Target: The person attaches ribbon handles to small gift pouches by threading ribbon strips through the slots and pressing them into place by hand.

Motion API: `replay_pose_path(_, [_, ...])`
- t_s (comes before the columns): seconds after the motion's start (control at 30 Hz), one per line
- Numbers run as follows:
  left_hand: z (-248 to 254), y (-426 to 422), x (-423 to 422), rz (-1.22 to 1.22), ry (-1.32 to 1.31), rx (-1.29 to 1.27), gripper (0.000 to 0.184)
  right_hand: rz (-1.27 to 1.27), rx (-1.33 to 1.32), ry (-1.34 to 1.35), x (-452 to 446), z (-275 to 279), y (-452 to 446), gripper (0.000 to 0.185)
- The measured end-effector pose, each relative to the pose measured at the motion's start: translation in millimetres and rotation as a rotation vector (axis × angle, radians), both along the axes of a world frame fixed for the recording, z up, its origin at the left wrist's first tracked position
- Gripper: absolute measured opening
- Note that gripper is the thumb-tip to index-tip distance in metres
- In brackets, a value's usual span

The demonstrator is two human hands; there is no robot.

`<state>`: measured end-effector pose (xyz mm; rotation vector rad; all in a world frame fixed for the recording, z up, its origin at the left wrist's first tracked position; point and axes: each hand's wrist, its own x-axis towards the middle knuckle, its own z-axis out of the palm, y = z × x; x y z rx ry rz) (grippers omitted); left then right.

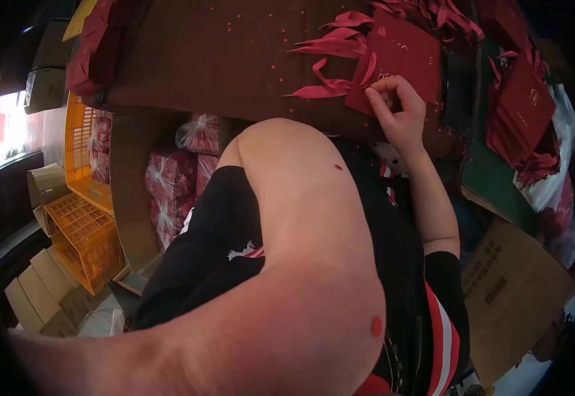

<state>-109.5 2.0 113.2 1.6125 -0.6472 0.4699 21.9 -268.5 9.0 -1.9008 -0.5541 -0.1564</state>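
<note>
My right hand is over the near edge of a red card with gold print on the brown table. Its thumb and forefinger are pinched together, and what they hold, if anything, is too small to make out. A narrow red ribbon lies on the card just beyond the fingertips. More red ribbons fan out from the card's left side. A large bare limb with red specks on it fills the middle of the view. My left hand is not visible.
Red cards with ribbons are stacked at the right, near a cardboard box. Red boxes stand at the table's left end. Below are wrapped red bundles and orange crates. Red bits dot the brown tabletop.
</note>
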Motion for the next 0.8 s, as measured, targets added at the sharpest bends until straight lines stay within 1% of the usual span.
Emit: replay_pose_path(0.8, [-9.2, -3.2, 20.2, 0.061, -0.053, 0.054, 0.043, 0.005, -0.027, -0.017, -1.1, 0.9, -0.2, 0.009])
